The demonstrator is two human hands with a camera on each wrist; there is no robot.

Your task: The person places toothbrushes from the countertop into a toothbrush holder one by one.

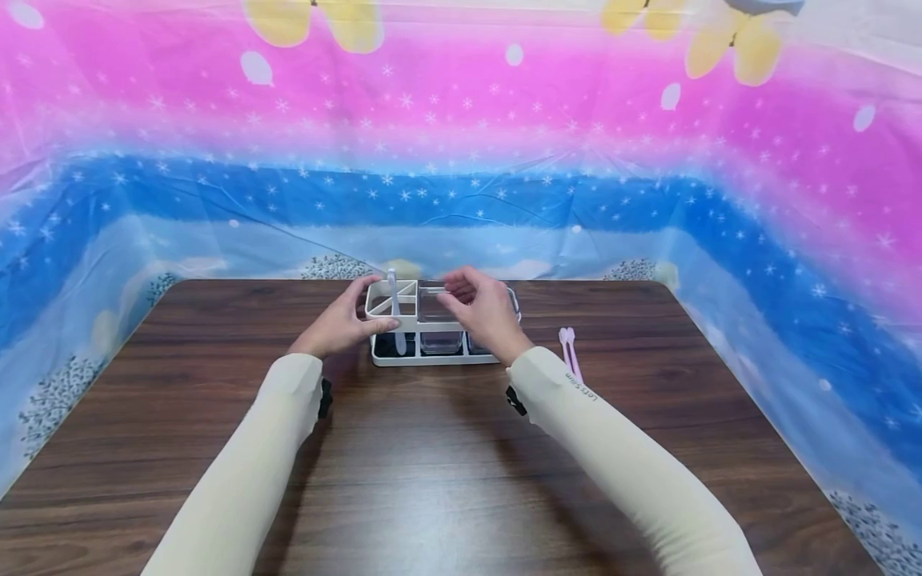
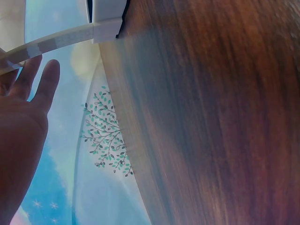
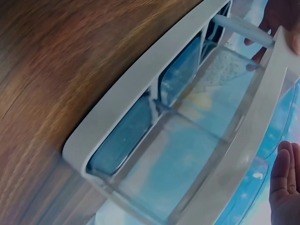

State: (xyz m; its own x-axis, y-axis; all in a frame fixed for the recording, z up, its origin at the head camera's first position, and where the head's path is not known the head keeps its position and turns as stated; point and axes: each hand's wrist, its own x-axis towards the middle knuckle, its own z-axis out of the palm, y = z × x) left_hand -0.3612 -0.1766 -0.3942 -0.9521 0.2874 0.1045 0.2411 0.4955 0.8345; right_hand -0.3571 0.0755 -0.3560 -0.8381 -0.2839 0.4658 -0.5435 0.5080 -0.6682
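Observation:
A white two-tier toothbrush holder [image 1: 442, 326] stands near the table's far edge, with a divided upper rim and a dark-floored base. My left hand [image 1: 344, 321] grips the left end of its upper rim, thumb in front and fingers behind. In the left wrist view, part of that hand [image 2: 21, 117] shows beside the rim [image 2: 61, 38]. A white toothbrush [image 1: 395, 312] stands tilted in the left compartment. Clear cups [image 3: 180, 70] sit in the other slots. Over the right-hand cups, my right hand [image 1: 487, 310] hovers with relaxed fingers, with nothing visibly held.
Two pink toothbrushes [image 1: 571, 352] lie side by side on the brown wooden table [image 1: 432, 472], to the right of the holder and partly behind the right sleeve [image 1: 612, 440]. A colourful patterned cloth [image 1: 461, 192] hangs behind and around the table.

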